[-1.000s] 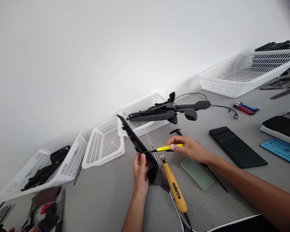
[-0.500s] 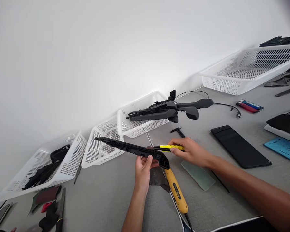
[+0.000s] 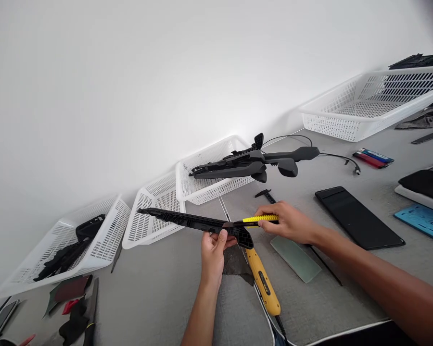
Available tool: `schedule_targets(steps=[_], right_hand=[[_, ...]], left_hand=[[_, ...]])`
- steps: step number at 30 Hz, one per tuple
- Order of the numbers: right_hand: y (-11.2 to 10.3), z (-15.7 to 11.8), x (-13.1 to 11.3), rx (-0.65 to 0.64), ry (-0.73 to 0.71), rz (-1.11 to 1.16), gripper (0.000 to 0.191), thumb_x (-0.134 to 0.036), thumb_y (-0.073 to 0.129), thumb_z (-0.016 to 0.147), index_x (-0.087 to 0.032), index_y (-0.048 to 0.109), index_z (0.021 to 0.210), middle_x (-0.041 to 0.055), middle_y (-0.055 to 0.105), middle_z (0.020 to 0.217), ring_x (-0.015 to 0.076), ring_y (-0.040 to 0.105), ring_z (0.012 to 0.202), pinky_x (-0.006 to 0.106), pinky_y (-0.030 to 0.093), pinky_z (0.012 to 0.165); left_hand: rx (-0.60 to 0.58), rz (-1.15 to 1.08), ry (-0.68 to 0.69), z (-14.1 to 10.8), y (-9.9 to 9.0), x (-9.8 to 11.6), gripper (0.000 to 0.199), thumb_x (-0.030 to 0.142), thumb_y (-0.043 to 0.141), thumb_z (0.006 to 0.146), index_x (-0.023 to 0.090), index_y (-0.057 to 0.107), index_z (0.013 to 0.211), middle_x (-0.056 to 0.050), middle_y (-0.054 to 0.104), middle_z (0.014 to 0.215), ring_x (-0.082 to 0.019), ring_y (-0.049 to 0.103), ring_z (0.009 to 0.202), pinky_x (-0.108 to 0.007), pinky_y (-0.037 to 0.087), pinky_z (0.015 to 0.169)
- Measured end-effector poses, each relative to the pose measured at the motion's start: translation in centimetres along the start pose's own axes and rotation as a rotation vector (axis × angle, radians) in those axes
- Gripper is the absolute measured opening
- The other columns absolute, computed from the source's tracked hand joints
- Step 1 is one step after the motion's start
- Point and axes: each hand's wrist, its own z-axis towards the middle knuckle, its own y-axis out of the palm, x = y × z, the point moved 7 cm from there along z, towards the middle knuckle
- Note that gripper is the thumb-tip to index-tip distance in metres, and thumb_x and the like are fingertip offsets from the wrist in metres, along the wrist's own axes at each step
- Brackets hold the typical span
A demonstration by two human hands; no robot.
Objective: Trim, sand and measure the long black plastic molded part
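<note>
My left hand is closed around a long black plastic part, near its wide, ribbed end. The part is raised above the table, its thin end reaching left over a white basket. In my right hand is a yellow and black utility knife, pointing left. Its blade lies against the upper edge of the black part, just above my left fingers. Below the part, a yellow corded tool lies on the table beside a dark patch of material.
A white basket holds more black parts jutting over its rim. Other white baskets line the wall. To the right lie a black phone, a pale green plate and a caliper. Sandpaper sits at left.
My right hand and the knife have shifted slightly right along the black part. The part has rolled a little in my left hand, which otherwise stays in place.
</note>
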Motion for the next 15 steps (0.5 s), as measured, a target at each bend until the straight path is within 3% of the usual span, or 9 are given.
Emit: schedule_targets(steps=[15], right_hand=[[-0.39,0.13,0.03,0.038,-0.046,0.0,0.02,-0.035,0.06,0.092,-0.02,0.073,0.09,-0.001,0.059,0.067,0.0153,0.047,0.06,0.03,0.032,0.06]], left_hand=[[-0.012,-0.019,0.002,0.17,0.14,0.1,0.059,0.056,0.096,0.072,0.018,0.068,0.108,-0.002,0.076,0.081,-0.024,0.081,0.079,-0.036,0.066,0.076]])
